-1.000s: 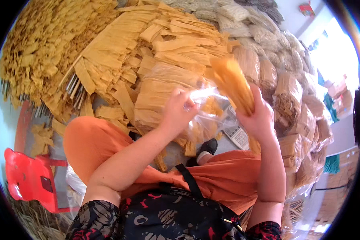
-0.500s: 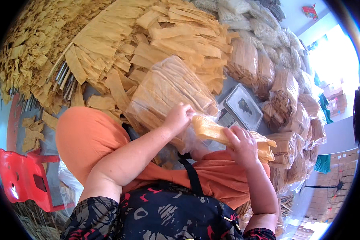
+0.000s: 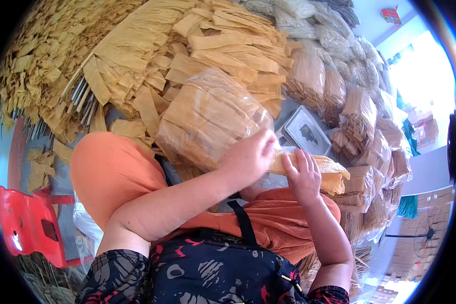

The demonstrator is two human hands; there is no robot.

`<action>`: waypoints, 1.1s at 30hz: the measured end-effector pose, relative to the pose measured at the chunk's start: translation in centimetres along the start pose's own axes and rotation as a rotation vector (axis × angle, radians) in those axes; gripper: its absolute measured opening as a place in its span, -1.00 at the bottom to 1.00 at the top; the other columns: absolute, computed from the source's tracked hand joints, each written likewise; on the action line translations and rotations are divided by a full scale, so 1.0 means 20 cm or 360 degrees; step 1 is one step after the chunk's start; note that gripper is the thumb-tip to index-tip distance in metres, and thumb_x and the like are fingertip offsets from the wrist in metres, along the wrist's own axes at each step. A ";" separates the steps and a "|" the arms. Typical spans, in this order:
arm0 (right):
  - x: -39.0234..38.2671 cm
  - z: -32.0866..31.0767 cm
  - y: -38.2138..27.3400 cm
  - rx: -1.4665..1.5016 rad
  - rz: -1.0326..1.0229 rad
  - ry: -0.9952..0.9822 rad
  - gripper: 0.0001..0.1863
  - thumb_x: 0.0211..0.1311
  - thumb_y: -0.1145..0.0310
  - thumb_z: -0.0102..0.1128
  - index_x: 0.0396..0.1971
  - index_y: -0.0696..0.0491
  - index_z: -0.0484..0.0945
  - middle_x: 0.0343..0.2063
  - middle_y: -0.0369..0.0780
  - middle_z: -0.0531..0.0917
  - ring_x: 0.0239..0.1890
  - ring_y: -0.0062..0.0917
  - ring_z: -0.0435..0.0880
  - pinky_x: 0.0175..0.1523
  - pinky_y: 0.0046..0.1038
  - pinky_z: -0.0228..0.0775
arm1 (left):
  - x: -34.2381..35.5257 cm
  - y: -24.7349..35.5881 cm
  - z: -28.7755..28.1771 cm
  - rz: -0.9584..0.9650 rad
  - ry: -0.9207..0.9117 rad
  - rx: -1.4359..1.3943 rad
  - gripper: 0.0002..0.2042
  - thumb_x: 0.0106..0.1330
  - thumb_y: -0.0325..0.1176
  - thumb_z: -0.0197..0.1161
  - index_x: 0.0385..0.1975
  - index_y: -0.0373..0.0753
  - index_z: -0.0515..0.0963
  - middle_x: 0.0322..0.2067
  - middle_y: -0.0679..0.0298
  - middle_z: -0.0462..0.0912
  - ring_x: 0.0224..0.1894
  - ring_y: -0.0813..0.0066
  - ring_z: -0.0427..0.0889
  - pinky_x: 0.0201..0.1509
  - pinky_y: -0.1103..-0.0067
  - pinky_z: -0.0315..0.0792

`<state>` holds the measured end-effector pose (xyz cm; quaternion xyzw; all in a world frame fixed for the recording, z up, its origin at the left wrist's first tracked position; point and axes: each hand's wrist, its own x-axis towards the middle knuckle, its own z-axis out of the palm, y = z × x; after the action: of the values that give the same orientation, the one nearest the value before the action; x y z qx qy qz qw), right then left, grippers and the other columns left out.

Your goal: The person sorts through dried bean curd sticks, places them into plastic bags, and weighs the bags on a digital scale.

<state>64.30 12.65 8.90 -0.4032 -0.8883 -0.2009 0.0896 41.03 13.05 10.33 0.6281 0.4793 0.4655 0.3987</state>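
Note:
A clear plastic bag [image 3: 202, 119] packed with flat tan, leathery sheets leans in front of my knees, its mouth toward my hands. At that mouth is my left hand [image 3: 251, 156], slightly blurred, its fingers curled on the bag's film; the exact grip is partly hidden. My right hand [image 3: 304, 177] is closed over a folded bundle of yellow, ribbed sheet [image 3: 332, 169], thumb on the near side and fingers across the top. The bundle's left end passes behind my left hand beside the bag's mouth, and its right end sticks out past my right hand.
Large piles of loose tan sheets [image 3: 238, 38] rise ahead, with metal rods [image 3: 81, 99] at the left. A scale [image 3: 306, 133] lies beyond my right hand. Filled bags [image 3: 359, 119] are stacked along the right. A red plastic stool [image 3: 30, 223] stands at lower left.
My left hand has moved right, over the left end of the folded bundle. The bag has tilted and its film bunched near the mouth. My right hand has shifted slightly along the bundle.

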 end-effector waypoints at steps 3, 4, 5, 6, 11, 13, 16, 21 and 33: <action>0.06 0.01 -0.04 -0.0069 -0.0066 0.0108 -0.57 0.08 0.38 0.15 0.01 -0.25 0.51 -0.03 -0.06 0.51 0.05 -0.12 0.55 0.15 -0.19 0.45 | -0.04 0.10 0.02 0.0130 0.0021 0.0031 -0.86 0.33 -0.40 0.17 -0.18 -0.25 0.46 -0.33 0.01 0.64 -0.28 0.01 0.65 -0.25 0.31 0.50; 0.07 0.01 -0.06 -0.0111 -0.0065 0.0154 -0.63 0.07 0.37 0.16 -0.07 -0.21 0.54 -0.03 -0.05 0.53 0.05 -0.12 0.56 0.15 -0.17 0.45 | -0.05 0.12 0.02 0.0223 0.0018 -0.0005 -0.86 0.32 -0.39 0.17 -0.18 -0.24 0.47 -0.34 0.02 0.63 -0.27 0.00 0.64 -0.25 0.30 0.50; 0.08 0.01 -0.07 -0.0152 -0.0063 0.0200 -0.70 0.06 0.35 0.17 -0.15 -0.18 0.58 -0.03 -0.03 0.55 0.06 -0.12 0.57 0.16 -0.16 0.44 | -0.06 0.13 0.00 0.0232 -0.0056 -0.0042 -0.84 0.31 -0.38 0.18 -0.16 -0.24 0.46 -0.29 0.01 0.62 -0.23 -0.02 0.63 -0.21 0.29 0.49; 0.11 0.01 -0.07 -0.0148 -0.0080 0.0200 -0.70 0.06 0.35 0.17 -0.15 -0.18 0.58 -0.03 -0.03 0.55 0.06 -0.12 0.57 0.16 -0.16 0.44 | -0.06 0.13 0.00 0.0226 -0.0039 -0.0044 -0.84 0.31 -0.38 0.18 -0.16 -0.24 0.46 -0.29 0.01 0.62 -0.23 -0.02 0.63 -0.21 0.29 0.49; 0.19 -0.01 -0.11 -0.0170 0.0173 0.0269 -0.72 0.10 0.32 0.18 -0.15 -0.07 0.60 0.05 -0.04 0.57 0.11 -0.18 0.57 0.20 -0.14 0.41 | -0.05 0.16 -0.01 0.0248 -0.0022 -0.0205 -0.81 0.29 -0.44 0.16 -0.14 -0.31 0.45 -0.23 -0.01 0.59 -0.17 0.01 0.61 -0.10 0.32 0.48; 0.14 0.04 -0.16 -0.0123 0.0308 0.0142 -0.63 0.16 0.30 0.16 -0.03 0.07 0.57 0.02 -0.09 0.60 0.09 -0.19 0.58 0.21 -0.17 0.41 | -0.05 0.15 0.01 0.0234 -0.0006 -0.0283 -0.81 0.29 -0.46 0.16 -0.13 -0.31 0.46 -0.24 0.00 0.58 -0.18 0.03 0.61 -0.10 0.33 0.49; 0.10 0.07 -0.22 0.0253 0.0292 0.0183 -0.60 0.15 0.25 0.17 -0.01 0.08 0.57 -0.03 -0.11 0.62 0.05 -0.20 0.60 0.20 -0.17 0.42 | -0.02 0.12 0.04 0.0362 0.0145 -0.0282 -0.83 0.29 -0.47 0.16 -0.15 -0.32 0.47 -0.25 0.02 0.59 -0.20 0.06 0.61 -0.10 0.34 0.48; 0.08 0.08 -0.07 0.0067 0.0415 0.0231 -0.59 0.10 0.29 0.20 -0.01 0.05 0.57 -0.08 -0.09 0.62 -0.04 -0.16 0.62 0.17 -0.17 0.43 | 0.00 0.18 -0.06 0.0311 -0.0164 -0.0232 -0.73 0.34 -0.36 0.17 -0.03 -0.32 0.51 -0.26 0.02 0.63 -0.22 0.11 0.62 -0.09 0.38 0.49; 0.05 0.20 -0.10 0.0025 0.0359 0.0160 -0.47 -0.04 0.51 0.14 0.02 -0.17 0.57 -0.01 -0.17 0.57 0.06 -0.23 0.57 0.18 -0.18 0.40 | 0.00 -0.57 -0.14 -0.0594 -0.0513 0.1248 -0.17 0.26 0.29 0.08 0.48 0.22 -0.11 0.51 0.21 -0.30 0.54 0.14 -0.29 0.39 -0.19 -0.10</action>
<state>62.15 13.88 5.12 -0.4891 -0.8333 -0.2026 0.1592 35.67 15.65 0.18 0.6987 0.6561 0.0658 0.2775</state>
